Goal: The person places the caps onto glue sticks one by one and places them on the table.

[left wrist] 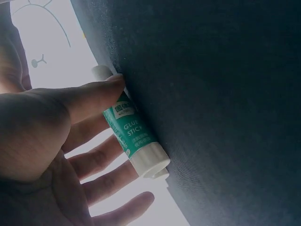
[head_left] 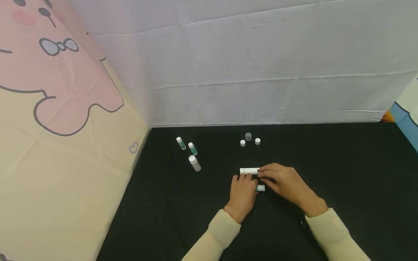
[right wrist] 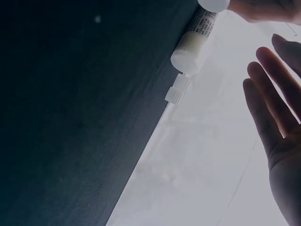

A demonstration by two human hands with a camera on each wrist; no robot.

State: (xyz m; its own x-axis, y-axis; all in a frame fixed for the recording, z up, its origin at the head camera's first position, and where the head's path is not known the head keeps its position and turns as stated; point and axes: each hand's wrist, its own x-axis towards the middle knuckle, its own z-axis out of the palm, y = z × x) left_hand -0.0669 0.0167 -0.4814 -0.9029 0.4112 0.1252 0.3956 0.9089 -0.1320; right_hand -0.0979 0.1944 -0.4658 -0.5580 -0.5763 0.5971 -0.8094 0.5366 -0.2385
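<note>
Green glue stick [left wrist: 129,132] on a black worktop [head_left: 343,163]
Head: a white tube [head_left: 249,170] lies near left hand [head_left: 241,194] and right hand [head_left: 283,181]; three capped tubes [head_left: 195,165] stand leftward. Left wrist: left hand pinches the stick, labelled "GLUE STICK". Right wrist: right hand extends loosely, gripping nothing, near a translucent-ended cylinder [right wrist: 193,44], its print illegible.

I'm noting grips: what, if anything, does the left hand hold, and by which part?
The left hand holds a green-labelled glue stick by its labelled barrel, thumb near one end.

Creased white cloth wall [head_left: 261,54] beyond right hand [head_left: 289,186]; cream cartoon-printed cloth wall [head_left: 62,177] well to its left; black tabletop [head_left: 365,174] beneath.
</note>
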